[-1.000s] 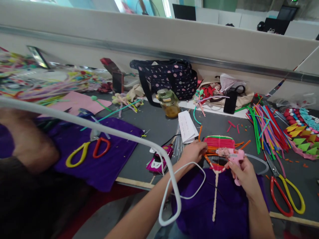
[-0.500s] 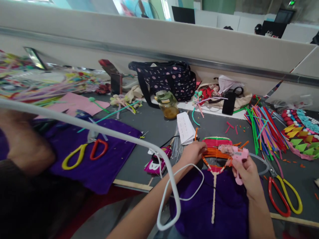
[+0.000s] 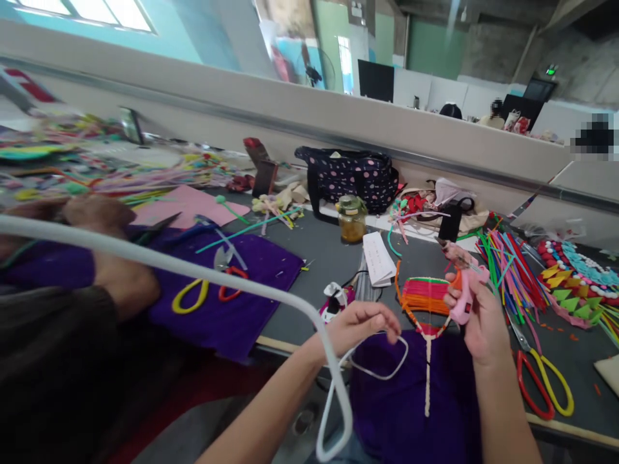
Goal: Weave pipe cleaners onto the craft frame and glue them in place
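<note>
My right hand (image 3: 476, 316) grips a pink glue gun (image 3: 463, 283), raised with its nozzle tilted up and left above a woven fan-shaped piece (image 3: 425, 296) of red, pink and orange strips. The piece lies on the grey table with its cream stick handle (image 3: 428, 374) over a purple cloth (image 3: 416, 399). My left hand (image 3: 360, 325) hovers just left of the piece, fingers curled, beside a thin white cord loop (image 3: 382, 367); whether it pinches the cord is unclear. A thick white cable (image 3: 193, 270) crosses the view in front of my left arm.
A co-worker's arm (image 3: 97, 258) rests at the left over another purple cloth with yellow-red scissors (image 3: 206, 293). Also about: a dotted bag (image 3: 353, 177), a jar (image 3: 351, 219), folded paper (image 3: 380, 258), colourful sticks (image 3: 512, 264), more scissors (image 3: 544, 380), and felt triangles (image 3: 575, 290).
My right hand lifted the glue gun up off the woven piece. My left hand drew back from the piece toward me. The camera tilted upward.
</note>
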Available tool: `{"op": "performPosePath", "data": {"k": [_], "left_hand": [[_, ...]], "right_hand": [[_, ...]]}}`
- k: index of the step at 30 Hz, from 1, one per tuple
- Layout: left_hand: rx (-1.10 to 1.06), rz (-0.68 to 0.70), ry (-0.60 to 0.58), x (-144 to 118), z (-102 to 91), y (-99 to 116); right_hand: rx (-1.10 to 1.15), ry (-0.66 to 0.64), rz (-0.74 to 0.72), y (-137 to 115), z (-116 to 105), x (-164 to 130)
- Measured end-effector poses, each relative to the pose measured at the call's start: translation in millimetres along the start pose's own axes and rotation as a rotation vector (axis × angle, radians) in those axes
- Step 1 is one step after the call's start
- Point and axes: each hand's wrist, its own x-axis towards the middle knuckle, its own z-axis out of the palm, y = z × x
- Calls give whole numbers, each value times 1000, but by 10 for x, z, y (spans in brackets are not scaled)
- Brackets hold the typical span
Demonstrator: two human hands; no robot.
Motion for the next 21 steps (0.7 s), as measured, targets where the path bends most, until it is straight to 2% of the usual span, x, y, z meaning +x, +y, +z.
{"op": "performPosePath", "data": {"k": [4,8,11,14,17,21], "left_hand": [[-121,-43,14,-416,-111,-68],[-276,-70,-45,-820,-248,-130],[-356,-103,-89,-1019,-293,-202],[-426,-129,-99,-1112,-312,-279],[-525,-95,-65,-1140,-347,-331],[-623,-3,16,-1124,-416,-378]], "right_hand": [[71,32,95,193,370,292],[20,-8,259,513,748,655],[-50,-25,322,826,1030,930],[-157,-18,412,1152,1255,1202],[-244,45,450,1414,1348,1455],[-316,145,459,1556,1224,1708]]}}
